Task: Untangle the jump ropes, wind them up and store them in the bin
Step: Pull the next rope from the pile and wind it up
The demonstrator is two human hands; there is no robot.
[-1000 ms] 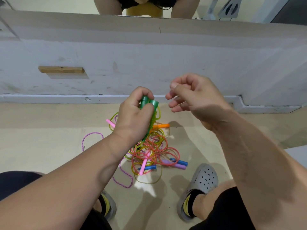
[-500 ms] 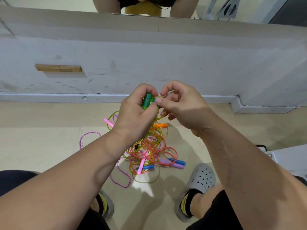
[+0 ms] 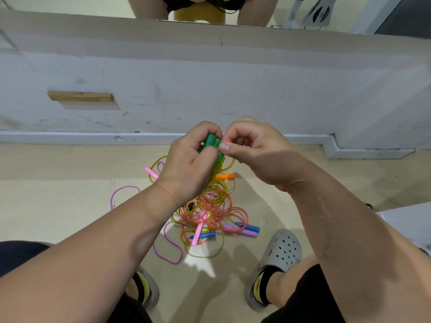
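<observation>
My left hand grips two green jump-rope handles with a yellow-green cord wound below them. My right hand is pressed against the handles, thumb and fingers pinching at the green rope beside them. Under both hands, on the floor, lies a tangled pile of ropes: red and yellow cords, a pink handle, an orange handle, blue handles, a lilac handle and a purple braided rope.
A white wall with a skirting board runs close behind the pile. My two grey clogs stand on the floor beside the ropes. A grey-white box corner shows at the right edge. A mirror strip above reflects a person on a yellow stool.
My right hand came in from open air on the right and closed its fingertips against the green handles held by my left hand. The pile on the floor has not moved.
</observation>
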